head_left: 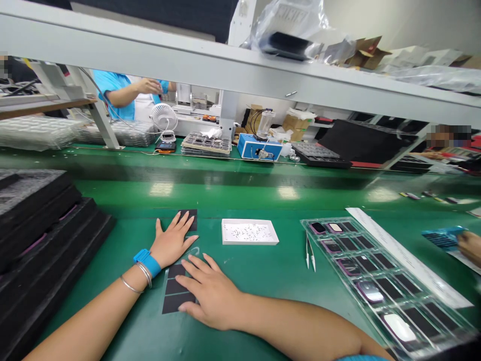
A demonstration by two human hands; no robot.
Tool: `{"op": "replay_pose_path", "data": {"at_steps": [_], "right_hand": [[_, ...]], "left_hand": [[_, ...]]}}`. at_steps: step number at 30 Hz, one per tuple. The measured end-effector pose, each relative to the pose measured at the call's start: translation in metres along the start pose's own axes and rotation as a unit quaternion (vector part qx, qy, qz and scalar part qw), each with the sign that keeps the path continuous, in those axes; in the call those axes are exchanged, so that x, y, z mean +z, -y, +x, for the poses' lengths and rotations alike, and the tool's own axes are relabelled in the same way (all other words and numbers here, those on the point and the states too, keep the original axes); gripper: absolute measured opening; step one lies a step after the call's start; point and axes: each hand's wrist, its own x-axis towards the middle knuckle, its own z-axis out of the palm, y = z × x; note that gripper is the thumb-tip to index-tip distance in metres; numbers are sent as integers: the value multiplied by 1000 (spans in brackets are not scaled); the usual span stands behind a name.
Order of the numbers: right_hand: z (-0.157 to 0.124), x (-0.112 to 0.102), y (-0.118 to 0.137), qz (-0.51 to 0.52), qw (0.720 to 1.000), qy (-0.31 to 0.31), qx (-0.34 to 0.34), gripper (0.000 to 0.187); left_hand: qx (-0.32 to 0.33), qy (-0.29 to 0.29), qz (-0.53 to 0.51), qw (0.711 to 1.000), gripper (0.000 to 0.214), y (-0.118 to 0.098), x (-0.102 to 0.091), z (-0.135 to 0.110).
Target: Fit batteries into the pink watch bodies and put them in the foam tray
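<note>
Green surface [270, 281] is laid out across the near half of the room, its far part streaked with glare, and is crossed overhead by a pale shelf beam [180, 52] loaded with plastic-wrapped goods. At the far side, clear trays [37, 133], a white fan [164, 116] and a blue box [259, 148] are lined up. On the left, space is taken up by stacked black foam [48, 225]; on the right, a clear compartment tray [328, 256] is filled with dark and purple-edged pieces, flanked by a white paper strip [408, 260]. Between tray and hands, tweezers [313, 263] and a shallow white box [250, 243] of tiny dark parts are set down. Black strips on a clear sheet [178, 287] are placed near, left of the middle, overlapped by the right hand [216, 293], its grip opened flat with fingers apart. A black piece [193, 223] just beyond is covered in part by the left hand [171, 243], its grip likewise spread. Part of the sheet is hidden by the right hand. A blue-clad person [126, 93] is cut off by the beam, and another person's hand [469, 248] at the right edge is blurred
</note>
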Motion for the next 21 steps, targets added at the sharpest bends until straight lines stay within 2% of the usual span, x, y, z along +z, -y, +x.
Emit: {"op": "replay_pose_path", "data": {"at_steps": [21], "right_hand": [[0,0,0,9,1000,-2,1,54]], "left_hand": [[-22,7,17,1000,56,-4,-4,-2]]}}
